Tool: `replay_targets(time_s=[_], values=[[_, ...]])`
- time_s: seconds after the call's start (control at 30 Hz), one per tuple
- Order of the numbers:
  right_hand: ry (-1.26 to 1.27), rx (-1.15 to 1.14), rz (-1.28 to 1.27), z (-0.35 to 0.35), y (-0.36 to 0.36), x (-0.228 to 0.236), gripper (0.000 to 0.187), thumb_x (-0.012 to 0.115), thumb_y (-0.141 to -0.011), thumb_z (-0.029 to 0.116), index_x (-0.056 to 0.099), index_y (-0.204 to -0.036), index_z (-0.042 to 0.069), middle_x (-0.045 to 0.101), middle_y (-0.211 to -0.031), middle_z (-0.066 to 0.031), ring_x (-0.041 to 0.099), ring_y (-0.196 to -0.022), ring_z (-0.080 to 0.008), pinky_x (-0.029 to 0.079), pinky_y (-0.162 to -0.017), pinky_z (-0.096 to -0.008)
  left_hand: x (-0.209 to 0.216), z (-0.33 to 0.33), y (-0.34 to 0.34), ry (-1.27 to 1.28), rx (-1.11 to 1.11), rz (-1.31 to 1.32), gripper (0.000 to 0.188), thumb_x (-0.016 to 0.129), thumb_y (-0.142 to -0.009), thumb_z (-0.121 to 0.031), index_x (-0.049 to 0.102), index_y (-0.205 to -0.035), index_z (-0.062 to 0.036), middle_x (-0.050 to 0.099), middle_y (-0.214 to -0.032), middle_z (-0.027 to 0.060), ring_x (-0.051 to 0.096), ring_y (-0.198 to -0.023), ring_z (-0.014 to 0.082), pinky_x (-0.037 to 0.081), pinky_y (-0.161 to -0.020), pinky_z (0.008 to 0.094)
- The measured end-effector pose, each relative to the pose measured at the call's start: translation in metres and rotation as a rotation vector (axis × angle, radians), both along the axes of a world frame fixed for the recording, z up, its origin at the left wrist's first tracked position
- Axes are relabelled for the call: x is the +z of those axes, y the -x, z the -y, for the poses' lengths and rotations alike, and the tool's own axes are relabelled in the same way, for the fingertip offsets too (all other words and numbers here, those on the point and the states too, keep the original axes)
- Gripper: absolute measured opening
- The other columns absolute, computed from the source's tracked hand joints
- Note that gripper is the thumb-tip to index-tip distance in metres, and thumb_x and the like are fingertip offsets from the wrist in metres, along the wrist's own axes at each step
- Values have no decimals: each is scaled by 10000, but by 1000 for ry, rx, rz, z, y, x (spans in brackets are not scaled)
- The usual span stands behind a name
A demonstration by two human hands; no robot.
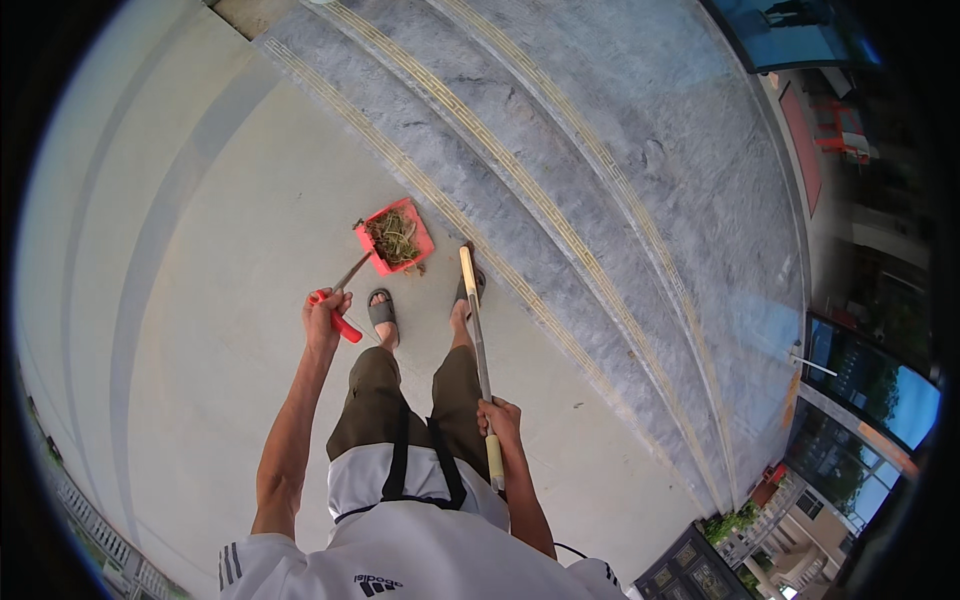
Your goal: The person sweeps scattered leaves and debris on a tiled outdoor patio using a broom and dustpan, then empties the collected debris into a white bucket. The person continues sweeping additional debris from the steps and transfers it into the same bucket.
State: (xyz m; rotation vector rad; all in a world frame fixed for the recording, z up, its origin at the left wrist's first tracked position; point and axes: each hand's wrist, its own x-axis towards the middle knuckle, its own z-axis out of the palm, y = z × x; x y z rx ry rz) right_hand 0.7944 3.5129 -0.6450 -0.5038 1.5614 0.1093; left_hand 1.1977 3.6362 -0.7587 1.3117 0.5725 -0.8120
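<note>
My left hand [325,312] is closed around the red grip of a long-handled dustpan. A metal rod runs from that grip to the dustpan's red pan [427,244], which rests on the floor ahead of my feet. Dry grass and leaf litter [393,236] lies in the pan, and a few bits spill past its edge. My right hand [500,416] grips a long metal pole [481,345] with pale yellow ends, near its closer end. The pole's far end points down beside my right foot; no bristles can be made out there.
Grey stone steps [560,200] with gold patterned edging rise on the right, close to my right foot. Pale concrete floor [210,260] spreads to the left. My feet wear dark slippers [382,312]. Glass doors [870,380] stand beyond the steps at far right.
</note>
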Motion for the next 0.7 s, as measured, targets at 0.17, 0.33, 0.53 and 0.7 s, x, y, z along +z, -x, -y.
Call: replay_targets(time_s=[0.17, 0.33, 0.53, 0.7], values=[[-80, -354, 18, -50, -15, -27, 153, 715, -1012, 150, 622, -1002, 29, 620, -821, -58, 578, -604, -133, 495, -512, -317, -6, 3, -34, 7, -81, 16, 203, 682, -947, 76, 559, -1099, 19, 673, -1024, 150, 762, -906, 307, 675, -807, 347], [-252, -652, 59, -75, -3, -77, 159, 648, -1048, 155, 565, -1001, 28, 578, -847, -66, 546, -626, -131, 483, -524, -280, -4, 15, -54, -6, -113, 40, 199, 692, -945, 71, 544, -1065, 12, 685, -982, 156, 771, -847, 286, 680, -774, 338], [-436, -996, 284, -58, 15, -99, 178, 602, -1068, 166, 542, -960, 38, 559, -862, -63, 503, -591, -106, 443, -492, -255, 5, 40, -62, -4, -91, 33, 213, 718, -952, 49, 536, -1060, 27, 680, -1004, 163, 780, -867, 304, 690, -797, 354], [-305, -819, 288, -40, -29, -83, 153, 594, -1056, 144, 546, -951, 44, 575, -849, -67, 509, -579, -104, 446, -500, -255, 12, 73, -63, 22, -84, 26, 230, 728, -952, 44, 521, -1052, 27, 683, -1009, 169, 782, -878, 314, 696, -796, 366]])
